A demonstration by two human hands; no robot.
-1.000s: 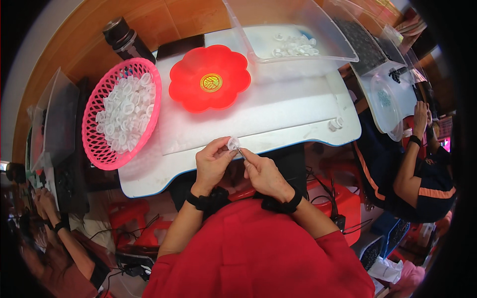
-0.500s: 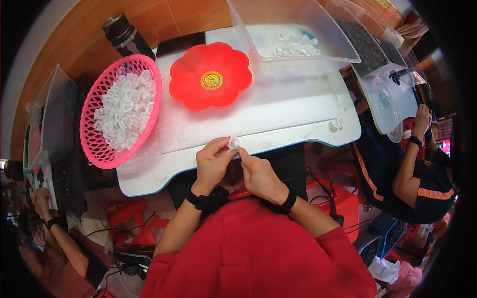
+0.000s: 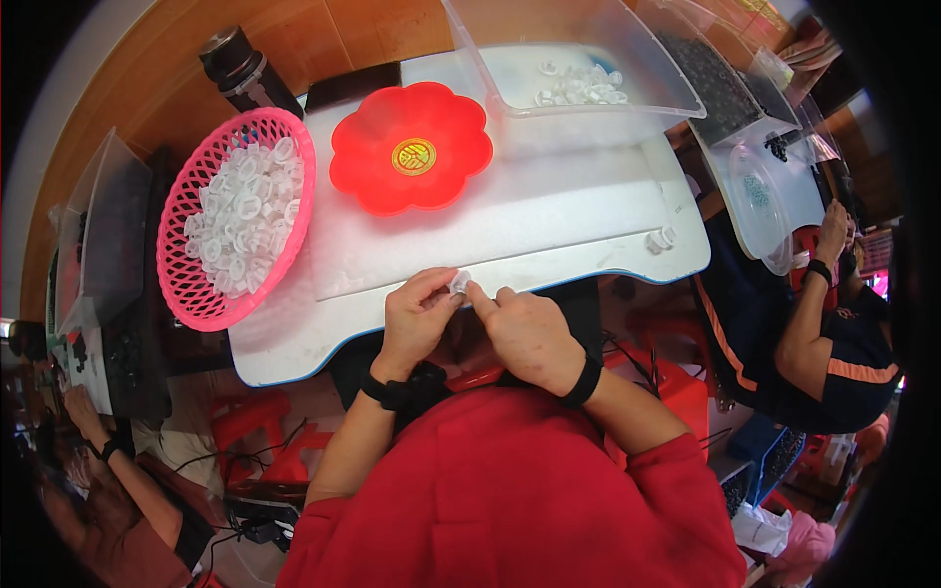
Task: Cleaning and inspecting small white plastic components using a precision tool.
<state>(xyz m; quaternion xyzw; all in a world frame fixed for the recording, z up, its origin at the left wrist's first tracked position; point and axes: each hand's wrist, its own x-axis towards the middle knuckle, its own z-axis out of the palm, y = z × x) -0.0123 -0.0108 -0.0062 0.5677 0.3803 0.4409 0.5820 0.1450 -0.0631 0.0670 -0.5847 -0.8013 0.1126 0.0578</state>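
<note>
Over the table's front edge, my left hand (image 3: 416,316) pinches a small white plastic ring-shaped part (image 3: 459,282) between thumb and fingertips. From the other side, my right hand (image 3: 532,338) presses its index fingertip against the same part, its other fingers curled; its thumb is mostly hidden. To the left, a pink lattice basket (image 3: 167,257) holds a heap of similar white parts (image 3: 245,211). Beyond my hands lies a red flower-shaped dish (image 3: 368,186) with a gold emblem. A clear plastic bin (image 3: 598,125) at the back right contains several white parts (image 3: 583,86).
The white table (image 3: 578,211) has a curved blue edge. A few loose white parts (image 3: 660,240) lie near its right end. A dark flask (image 3: 245,69) and a flat black object (image 3: 353,85) stand behind. Other people work at both sides, one hand (image 3: 835,233) at the right.
My right hand has rolled over and moved slightly right, its index fingertip now against the white part. My left hand keeps its pinch. The view has shifted slightly.
</note>
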